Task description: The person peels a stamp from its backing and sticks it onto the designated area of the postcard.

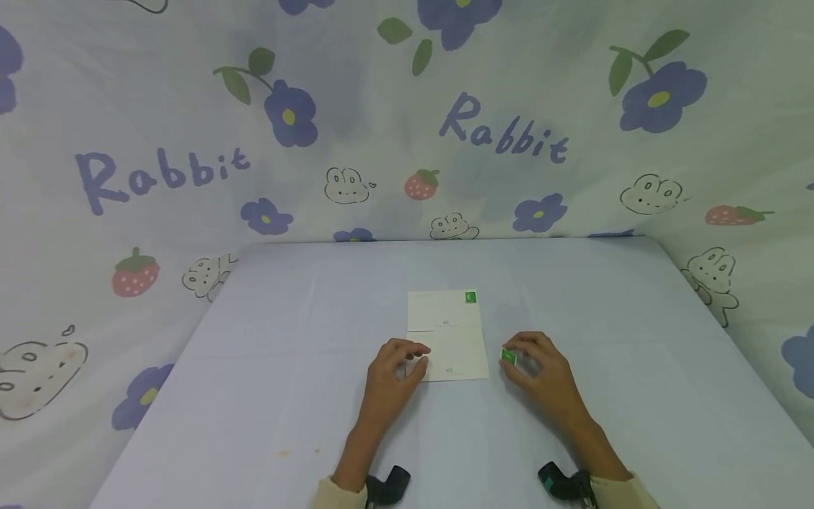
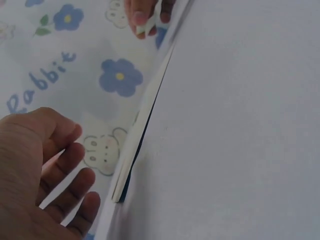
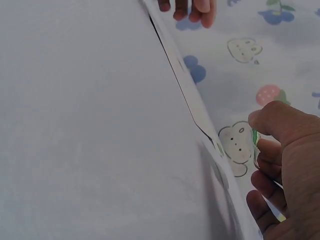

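Two cream paper rectangles, like envelopes or postcards, lie one above the other mid-table. The far one (image 1: 439, 309) bears a green stamp (image 1: 470, 297) in its top right corner; the near one (image 1: 451, 353) shows only a small mark low down. My left hand (image 1: 393, 371) is at the near one's left edge, thumb and fingers apart, holding nothing; the left wrist view shows the same hand (image 2: 45, 170) with loosely bent fingers. To the right of the papers, my right hand (image 1: 540, 371) pinches a small green stamp (image 1: 509, 357) between thumb and finger, its edge visible in the right wrist view (image 3: 256, 142).
A white cloth (image 1: 254, 367) covers the table, with small yellowish spots (image 1: 283, 453) at the front left. Behind and at both sides hangs a curtain (image 1: 356, 141) printed with flowers, rabbits and strawberries. Dark devices (image 1: 389, 486) are worn on both wrists.
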{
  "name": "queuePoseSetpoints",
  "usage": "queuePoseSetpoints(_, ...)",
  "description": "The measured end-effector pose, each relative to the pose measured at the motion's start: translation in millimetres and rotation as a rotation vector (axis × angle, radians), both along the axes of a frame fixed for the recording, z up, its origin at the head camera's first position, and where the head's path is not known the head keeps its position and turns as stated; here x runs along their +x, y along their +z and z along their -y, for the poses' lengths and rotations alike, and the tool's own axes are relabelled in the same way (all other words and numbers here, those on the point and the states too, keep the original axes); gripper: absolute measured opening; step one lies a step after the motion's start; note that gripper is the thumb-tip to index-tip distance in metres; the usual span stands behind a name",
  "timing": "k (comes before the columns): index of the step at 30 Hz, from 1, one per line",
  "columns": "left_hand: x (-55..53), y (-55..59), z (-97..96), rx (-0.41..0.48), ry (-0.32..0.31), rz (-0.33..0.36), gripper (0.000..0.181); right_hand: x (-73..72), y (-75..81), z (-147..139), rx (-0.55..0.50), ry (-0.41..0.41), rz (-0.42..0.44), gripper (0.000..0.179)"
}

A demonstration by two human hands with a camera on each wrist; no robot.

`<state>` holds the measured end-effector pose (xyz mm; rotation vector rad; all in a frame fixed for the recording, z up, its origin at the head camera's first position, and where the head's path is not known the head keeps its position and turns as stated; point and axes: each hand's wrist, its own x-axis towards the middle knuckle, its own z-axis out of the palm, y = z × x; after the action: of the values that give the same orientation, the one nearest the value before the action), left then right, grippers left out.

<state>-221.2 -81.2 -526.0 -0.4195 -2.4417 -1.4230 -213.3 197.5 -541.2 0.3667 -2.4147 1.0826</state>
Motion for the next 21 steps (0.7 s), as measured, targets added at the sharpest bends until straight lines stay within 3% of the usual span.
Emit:
queuePoseSetpoints(10, 5.2, 1.5, -7.1, 0.051, -0.056, 0.002, 0.017, 9.7, 5.7, 8, -0.063, 0.066, -0.058, 0.029)
queuePoseSetpoints(17, 9.2, 8.1, -16.9, 0.133, -0.176, 0.072, 0.015, 16.6, 15.5, 21, -0.413, 0.305, 0.098, 0.02)
queuePoseSetpoints(21, 12.6, 9.6, -22.9, 0.153, -0.247, 0.097, 0.014, 21.3, 19.8, 27, -0.499, 0.38, 0.183, 0.017)
